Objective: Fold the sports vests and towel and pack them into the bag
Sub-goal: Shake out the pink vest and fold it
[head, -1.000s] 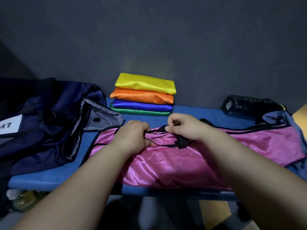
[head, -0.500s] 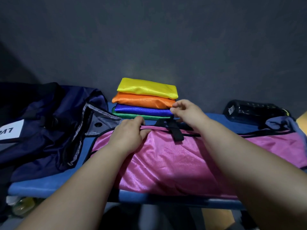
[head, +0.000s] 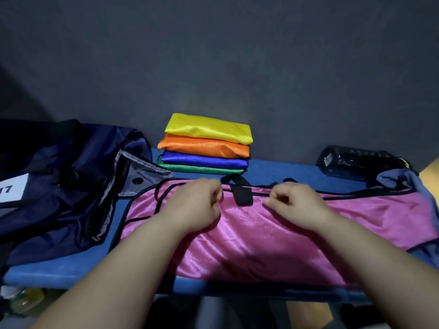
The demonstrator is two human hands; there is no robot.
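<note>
Blue bench (head: 59,274) against dark wall. Pink vest (head: 261,245) spread along near edge for folding. Left grip (head: 194,203) and right grip (head: 294,205) at its far hem, fingers curled; hold on trim cannot be told. Folded vests (head: 206,143) stacked at 12 o'clock, clear of work. Bag (head: 59,186) at 9 o'clock, open for packing.

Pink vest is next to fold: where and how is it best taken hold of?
Probably best to pinch the far black-trimmed edge either side of the black strap, coming from above. The pink vest lies flat and wide on the blue table, so only its edges can be lifted.
</note>
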